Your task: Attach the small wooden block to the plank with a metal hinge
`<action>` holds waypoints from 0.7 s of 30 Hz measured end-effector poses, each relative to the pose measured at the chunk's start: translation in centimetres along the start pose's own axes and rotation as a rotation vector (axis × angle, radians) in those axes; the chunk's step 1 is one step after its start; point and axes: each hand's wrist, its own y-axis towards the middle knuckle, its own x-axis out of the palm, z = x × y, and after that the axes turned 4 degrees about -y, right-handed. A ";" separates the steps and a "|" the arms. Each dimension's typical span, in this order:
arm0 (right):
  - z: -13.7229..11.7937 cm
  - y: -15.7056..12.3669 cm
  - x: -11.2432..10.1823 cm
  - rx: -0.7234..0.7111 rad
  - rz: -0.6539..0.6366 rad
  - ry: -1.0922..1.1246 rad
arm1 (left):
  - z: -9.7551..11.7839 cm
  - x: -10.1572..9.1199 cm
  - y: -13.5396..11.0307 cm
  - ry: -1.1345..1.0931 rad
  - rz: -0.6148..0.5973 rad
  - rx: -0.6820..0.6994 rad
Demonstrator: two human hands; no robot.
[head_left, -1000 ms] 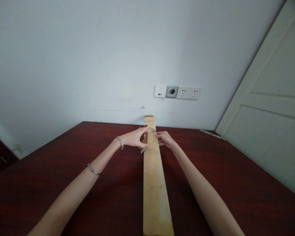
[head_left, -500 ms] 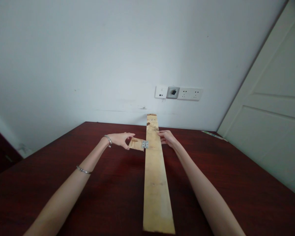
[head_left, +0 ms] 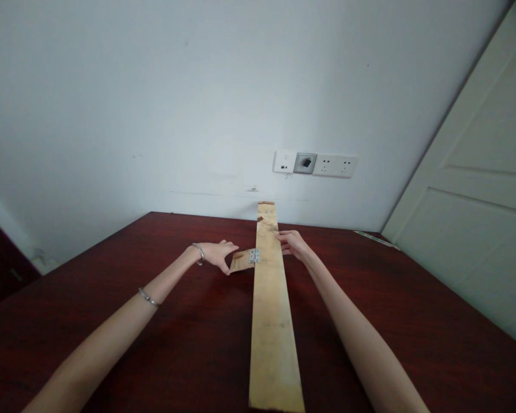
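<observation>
A long pale wooden board (head_left: 272, 310) runs away from me across the table. On its left side a metal hinge (head_left: 254, 256) joins it to a short wooden piece (head_left: 241, 261), which slants down to the left. My left hand (head_left: 217, 255) has its thumb and fingers around the outer end of that short piece. Further right, my right hand (head_left: 293, 244) grips the long board's right edge near its far end, with some fingers hidden beneath it.
Under everything is a dark red table (head_left: 176, 344), its back edge near a white wall. Wall sockets (head_left: 316, 164) sit behind the board. A pale panelled door (head_left: 477, 201) leans in at the right, and a thin strip (head_left: 376, 240) lies by its foot.
The short piece's outer end has dropped and swung slightly inward at the hinge. My left hand has moved down and right with it. My right hand keeps its place on the long board.
</observation>
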 end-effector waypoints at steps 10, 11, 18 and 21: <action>-0.4 -0.1 1.6 0.009 -0.050 -0.002 | -0.8 -0.1 5.7 -1.072 0.510 -0.232; -0.5 -0.2 2.1 0.013 -0.053 -0.006 | -0.6 0.1 6.4 -1.140 0.503 -0.241; -1.3 -0.5 4.1 0.025 -0.058 -0.039 | -0.8 1.0 7.3 -1.400 0.391 -0.210; -1.3 -0.6 4.4 0.028 -0.053 -0.050 | -1.2 1.3 7.1 -1.469 0.362 -0.216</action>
